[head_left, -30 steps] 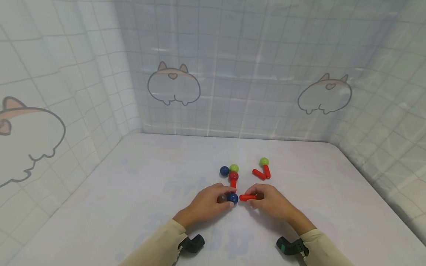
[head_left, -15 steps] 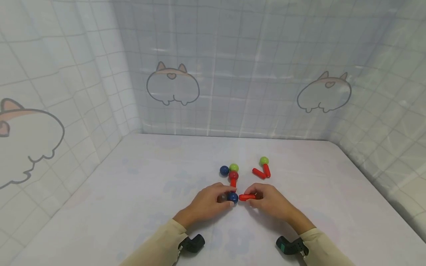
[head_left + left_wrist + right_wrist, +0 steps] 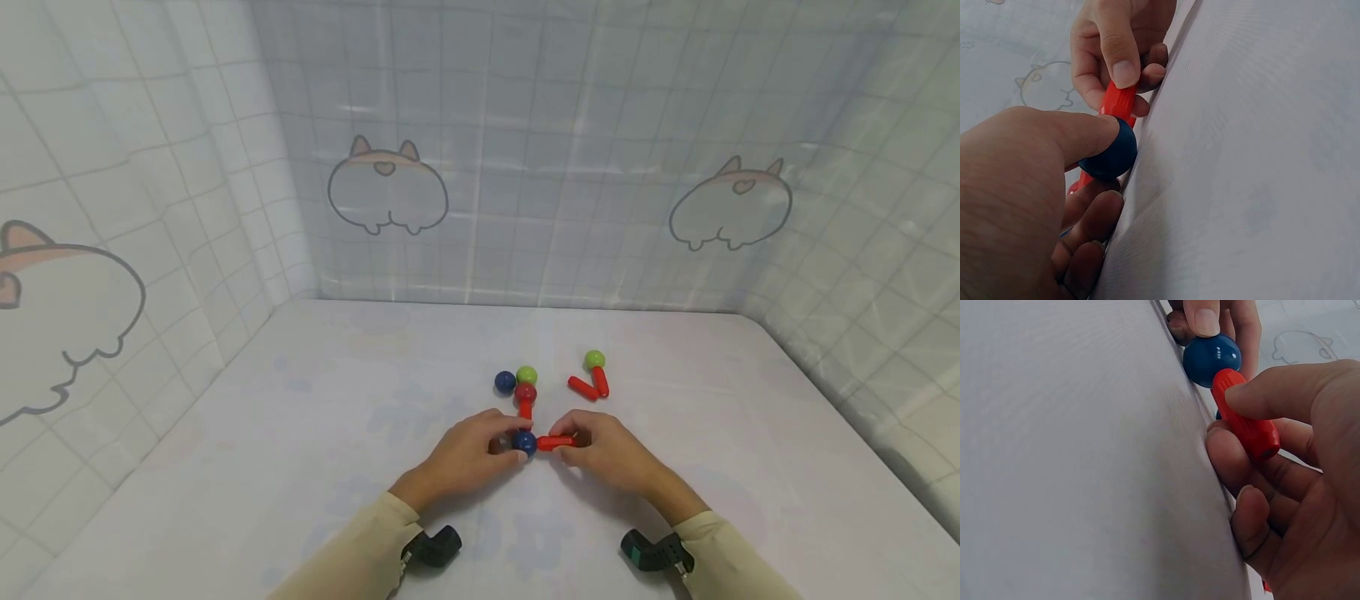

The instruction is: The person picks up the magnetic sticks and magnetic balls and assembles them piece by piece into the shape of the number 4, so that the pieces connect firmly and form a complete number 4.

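Between thumb and fingers, my left hand (image 3: 468, 454) holds a shiny blue ball (image 3: 525, 443) low over the table. A red rod (image 3: 525, 412) runs from that ball away from me to a red ball (image 3: 525, 392). My right hand (image 3: 603, 450) pinches a second red rod (image 3: 1244, 415), ridged along its sides, by thumb and fingers. Its near end meets the right side of the blue ball (image 3: 1212, 359) in the right wrist view. From the left wrist view, the rod (image 3: 1119, 100) and ball (image 3: 1112, 153) also look joined end to surface.
Beyond the red ball sit a green ball (image 3: 527, 376) and another blue ball (image 3: 505, 382). To the right lie a green ball (image 3: 595, 359) with a red rod (image 3: 601, 382) at it and a loose red rod (image 3: 582, 387). Patterned cloth walls (image 3: 525, 167) surround the white table (image 3: 360, 375).
The small gap between the right hand's rod and the blue ball has closed; the rod's end now meets the ball. Both hands otherwise keep nearly the same place.
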Available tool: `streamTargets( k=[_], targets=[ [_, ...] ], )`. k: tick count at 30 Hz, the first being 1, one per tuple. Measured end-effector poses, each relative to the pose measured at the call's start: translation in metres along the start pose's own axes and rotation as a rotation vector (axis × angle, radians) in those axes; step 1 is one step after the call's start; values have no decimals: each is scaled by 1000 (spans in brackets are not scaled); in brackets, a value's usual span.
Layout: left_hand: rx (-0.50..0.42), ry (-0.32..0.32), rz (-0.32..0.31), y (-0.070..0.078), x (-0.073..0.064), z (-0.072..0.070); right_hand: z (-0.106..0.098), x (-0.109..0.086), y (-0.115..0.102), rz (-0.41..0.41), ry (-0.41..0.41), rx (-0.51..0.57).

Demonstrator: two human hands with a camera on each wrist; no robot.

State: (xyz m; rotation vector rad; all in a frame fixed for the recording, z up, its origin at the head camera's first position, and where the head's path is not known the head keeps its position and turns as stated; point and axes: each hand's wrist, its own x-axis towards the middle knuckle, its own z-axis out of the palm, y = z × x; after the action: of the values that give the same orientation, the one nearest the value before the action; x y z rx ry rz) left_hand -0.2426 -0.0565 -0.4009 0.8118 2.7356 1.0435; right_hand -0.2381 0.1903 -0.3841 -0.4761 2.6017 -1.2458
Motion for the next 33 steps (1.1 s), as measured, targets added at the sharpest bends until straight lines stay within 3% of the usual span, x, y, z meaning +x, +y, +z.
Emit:
streamTargets(
  k=[33],
  targets=[
    [4,7,29,-2,2,-1,0,1,-3,-12,1,-42]
  ],
)
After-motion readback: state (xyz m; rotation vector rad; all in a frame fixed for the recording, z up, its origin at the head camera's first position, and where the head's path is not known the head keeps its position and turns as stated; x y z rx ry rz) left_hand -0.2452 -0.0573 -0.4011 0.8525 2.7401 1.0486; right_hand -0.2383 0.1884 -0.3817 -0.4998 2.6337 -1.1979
